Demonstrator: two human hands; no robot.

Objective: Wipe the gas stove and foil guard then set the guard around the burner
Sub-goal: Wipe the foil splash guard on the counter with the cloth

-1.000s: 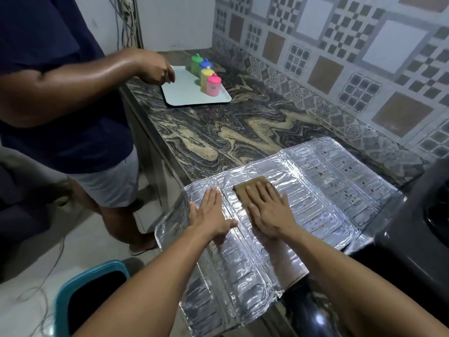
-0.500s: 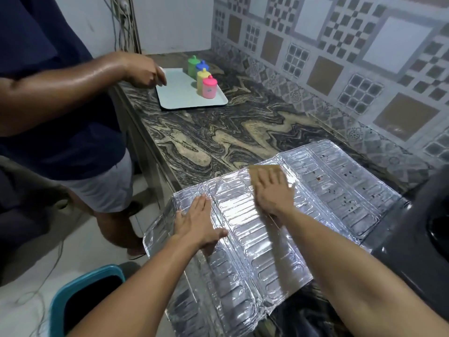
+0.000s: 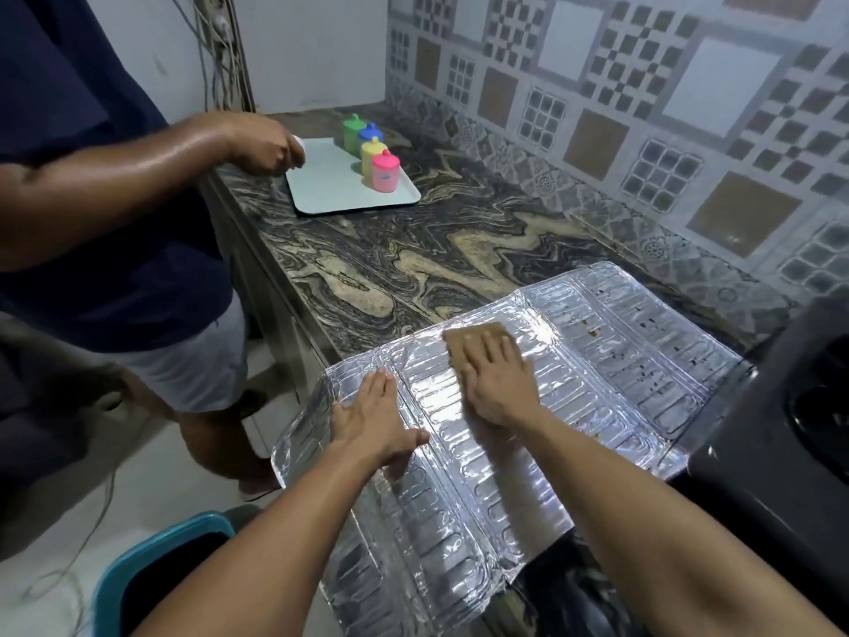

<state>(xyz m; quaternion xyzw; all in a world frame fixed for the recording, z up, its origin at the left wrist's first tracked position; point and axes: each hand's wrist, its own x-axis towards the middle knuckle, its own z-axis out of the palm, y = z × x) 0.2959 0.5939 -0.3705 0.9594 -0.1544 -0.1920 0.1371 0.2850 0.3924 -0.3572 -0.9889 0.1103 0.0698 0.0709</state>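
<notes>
you are in the middle of wiping the foil guard point(image 3: 597, 388), which lies unfolded and flat on the marbled counter point(image 3: 413, 268), its near left part hanging out past the counter edge and its right end touching the black gas stove point(image 3: 781, 434). your right hand point(image 3: 498, 383) lies flat with the fingers spread, pressing a brown cloth point(image 3: 464, 337) onto the middle panel near its far edge; it pins the cloth under the palm rather than clenching it. your left hand point(image 3: 372, 416) is flat and released, holding nothing, and steadies the near left panel.

the far right panel shows dark specks, so that part looks unwiped as yet. the panels under your hands look brighter, though glare on the foil makes it hard to be sure they are clean. only a corner of the stove shows at the right edge, so you cannot tell whether it has been wiped. the guard is not yet stood up around the burner. left to do, then: the speckled panel, perhaps the stove, and the placing.

a second person point(image 3: 115, 223) stands at the far left by a tray point(image 3: 331, 195) of coloured jars.
</notes>
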